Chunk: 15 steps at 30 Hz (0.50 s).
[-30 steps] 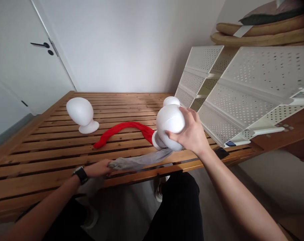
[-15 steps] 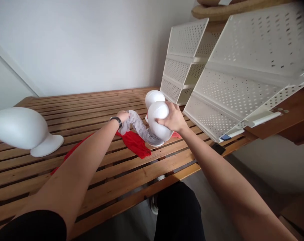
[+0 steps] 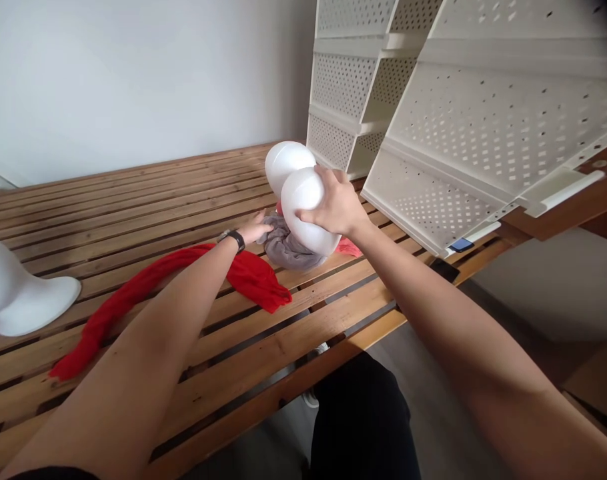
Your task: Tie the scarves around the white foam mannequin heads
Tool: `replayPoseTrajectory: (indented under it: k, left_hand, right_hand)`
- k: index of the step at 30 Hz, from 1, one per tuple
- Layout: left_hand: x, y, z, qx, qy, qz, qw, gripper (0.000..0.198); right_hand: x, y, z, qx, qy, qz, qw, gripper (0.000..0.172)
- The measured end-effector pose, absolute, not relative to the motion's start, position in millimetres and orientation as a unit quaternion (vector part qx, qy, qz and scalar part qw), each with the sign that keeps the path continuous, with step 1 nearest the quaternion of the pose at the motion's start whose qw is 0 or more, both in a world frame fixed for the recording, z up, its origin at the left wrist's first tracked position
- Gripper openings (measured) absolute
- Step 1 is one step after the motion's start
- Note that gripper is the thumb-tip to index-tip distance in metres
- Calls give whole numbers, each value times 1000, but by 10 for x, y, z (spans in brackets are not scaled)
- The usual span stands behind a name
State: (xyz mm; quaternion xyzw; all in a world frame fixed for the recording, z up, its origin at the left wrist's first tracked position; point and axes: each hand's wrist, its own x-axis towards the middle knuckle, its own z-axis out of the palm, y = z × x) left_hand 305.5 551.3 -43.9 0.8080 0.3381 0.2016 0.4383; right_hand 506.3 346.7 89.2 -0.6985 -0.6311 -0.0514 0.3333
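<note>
My right hand (image 3: 333,203) grips the top of a white mannequin head (image 3: 306,213), thumb on its near side. Grey cloth (image 3: 291,252) lies bunched around the base of that head. At the cloth's left edge is my left hand (image 3: 253,228), fingers extended and apart, touching or just beside it. A red cloth (image 3: 253,283) stretches in a curve across the slats, passing under my left forearm. Behind the held head stands a second white head (image 3: 287,163), with a bit of red at its lower part.
Another white head (image 3: 13,287) is at the far left of the slatted wooden table (image 3: 223,173). White perforated racks (image 3: 343,80) stand at the right, a phone (image 3: 461,245) by their lower edge. A white wall is behind.
My left hand has let go of the grey cloth, which has dropped from a raised strip into a bunch by the head's base. The view has shifted, showing more of the red cloth.
</note>
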Motion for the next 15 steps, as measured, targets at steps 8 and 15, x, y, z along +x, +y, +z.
replayPoseTrajectory:
  k: [8, 15]
  left_hand:
    - [1863, 4820, -442, 875, 339, 124, 324, 75]
    - [844, 4160, -385, 881, 349, 128, 292, 63]
  right_hand:
    - [4709, 3356, 1074, -715, -616, -19, 328, 108]
    - [4899, 3436, 1045, -753, -588, -24, 295, 108]
